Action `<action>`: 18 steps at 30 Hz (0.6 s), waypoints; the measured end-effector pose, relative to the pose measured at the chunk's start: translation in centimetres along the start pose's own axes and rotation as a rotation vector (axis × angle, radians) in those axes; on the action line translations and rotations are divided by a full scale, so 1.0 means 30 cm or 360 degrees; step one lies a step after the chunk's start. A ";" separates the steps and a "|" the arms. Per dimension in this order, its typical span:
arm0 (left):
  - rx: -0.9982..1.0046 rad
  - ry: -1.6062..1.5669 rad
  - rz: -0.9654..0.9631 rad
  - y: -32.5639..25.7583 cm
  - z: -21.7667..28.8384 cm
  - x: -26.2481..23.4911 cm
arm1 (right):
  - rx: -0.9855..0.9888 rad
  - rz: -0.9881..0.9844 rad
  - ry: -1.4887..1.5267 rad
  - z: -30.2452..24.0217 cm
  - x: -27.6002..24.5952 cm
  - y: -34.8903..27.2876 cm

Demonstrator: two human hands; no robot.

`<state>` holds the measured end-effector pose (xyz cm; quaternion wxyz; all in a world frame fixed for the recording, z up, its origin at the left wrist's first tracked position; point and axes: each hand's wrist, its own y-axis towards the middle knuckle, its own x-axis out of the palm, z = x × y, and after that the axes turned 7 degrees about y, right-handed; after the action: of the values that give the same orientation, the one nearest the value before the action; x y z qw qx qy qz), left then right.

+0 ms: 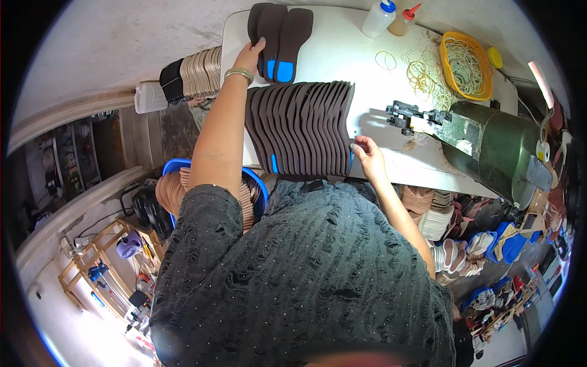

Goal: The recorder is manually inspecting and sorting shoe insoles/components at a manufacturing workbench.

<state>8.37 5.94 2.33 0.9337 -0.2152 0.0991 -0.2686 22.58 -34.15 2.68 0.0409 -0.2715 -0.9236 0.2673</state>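
My left hand [249, 57] reaches to the far left of the white table [342, 55] and grips the edge of a small stack of dark brown insoles with blue heel patches [281, 40]. A metal bracelet circles that wrist. My right hand [367, 154] rests at the near right end of a long fanned row of overlapping dark brown insoles [302, 125], fingertips touching the last one by the table's front edge.
A green machine [489, 144] stands at the table's right. A yellow basket of rubber bands [466, 64], loose bands [422, 73] and two squeeze bottles [388, 17] lie at the back. Beige insoles [199, 72] stack at the left; a blue tub [177, 168] of insoles sits below.
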 end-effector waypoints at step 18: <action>0.0467 -0.0173 -0.0710 -0.796 0.155 0.570 | -0.0141 -0.0485 0.0504 -0.284 -0.021 -0.169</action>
<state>13.11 -19.98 16.15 0.8765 -0.1081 -0.0411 -0.4673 22.57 -34.06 12.61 0.2134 -0.1688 -0.9469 0.1711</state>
